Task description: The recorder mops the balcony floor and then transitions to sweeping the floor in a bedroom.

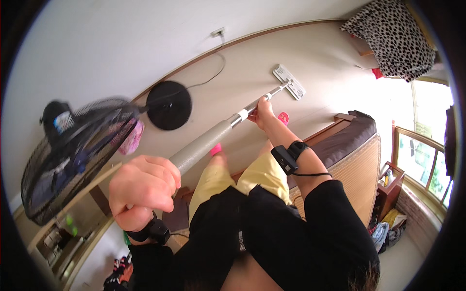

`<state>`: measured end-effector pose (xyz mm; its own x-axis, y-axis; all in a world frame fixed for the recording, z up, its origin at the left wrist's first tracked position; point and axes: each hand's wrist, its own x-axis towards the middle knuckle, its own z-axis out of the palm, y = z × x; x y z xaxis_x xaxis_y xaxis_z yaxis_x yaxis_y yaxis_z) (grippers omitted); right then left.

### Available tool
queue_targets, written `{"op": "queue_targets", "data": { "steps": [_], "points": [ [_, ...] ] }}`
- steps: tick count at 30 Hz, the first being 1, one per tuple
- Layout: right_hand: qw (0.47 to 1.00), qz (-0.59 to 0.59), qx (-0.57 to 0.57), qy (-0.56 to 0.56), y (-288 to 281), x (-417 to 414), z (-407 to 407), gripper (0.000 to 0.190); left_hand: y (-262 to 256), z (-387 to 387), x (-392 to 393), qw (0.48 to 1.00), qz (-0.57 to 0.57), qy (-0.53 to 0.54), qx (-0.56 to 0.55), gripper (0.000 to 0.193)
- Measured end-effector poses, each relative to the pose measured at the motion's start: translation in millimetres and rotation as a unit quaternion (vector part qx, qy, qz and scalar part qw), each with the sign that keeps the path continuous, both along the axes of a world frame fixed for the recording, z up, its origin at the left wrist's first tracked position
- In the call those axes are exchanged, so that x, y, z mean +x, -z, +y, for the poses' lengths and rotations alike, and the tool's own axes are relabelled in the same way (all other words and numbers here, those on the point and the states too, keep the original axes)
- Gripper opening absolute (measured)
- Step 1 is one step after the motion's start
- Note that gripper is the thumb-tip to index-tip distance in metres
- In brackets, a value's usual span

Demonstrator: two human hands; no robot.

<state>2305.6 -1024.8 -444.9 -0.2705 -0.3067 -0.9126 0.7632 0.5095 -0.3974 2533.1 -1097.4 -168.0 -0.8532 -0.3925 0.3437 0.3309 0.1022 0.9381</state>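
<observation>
A flat mop with a long metal pole (252,107) reaches away from me across the floor. Its rectangular white mop head (295,90) lies on the pale floor. My left hand (143,185) is closed round the near end of the pole's thick grey grip sleeve (204,144). Farther down, my right hand (263,112) wraps the metal part of the pole from the right, just short of a white collar. Part of its fingers is hidden behind the pole. Both wrists carry black strapped devices.
A black pedestal fan (72,156) stands left of me, its round base (169,105) near the wall. Its cord (211,78) runs to a wall socket (218,32). On the right is a bed with a woven mat (349,174). A spotted cloth (393,40) hangs in the far right corner.
</observation>
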Motion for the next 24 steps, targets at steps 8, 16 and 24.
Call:
{"op": "queue_targets", "data": {
  "steps": [8,16,24],
  "points": [
    [0.980,-0.131,-0.014,-0.147,-26,171,-17,0.033,-72,30,151,0.993,-0.054,-0.069,-0.073,0.010],
    [0.947,-0.298,-0.091,-0.081,-60,278,-5,0.023,-110,101,232,0.918,-0.079,-0.388,-0.012,0.006],
    [0.962,-0.239,-0.098,-0.089,-32,284,16,0.020,-79,119,263,0.669,-0.058,-0.728,0.140,0.004]
  ]
}}
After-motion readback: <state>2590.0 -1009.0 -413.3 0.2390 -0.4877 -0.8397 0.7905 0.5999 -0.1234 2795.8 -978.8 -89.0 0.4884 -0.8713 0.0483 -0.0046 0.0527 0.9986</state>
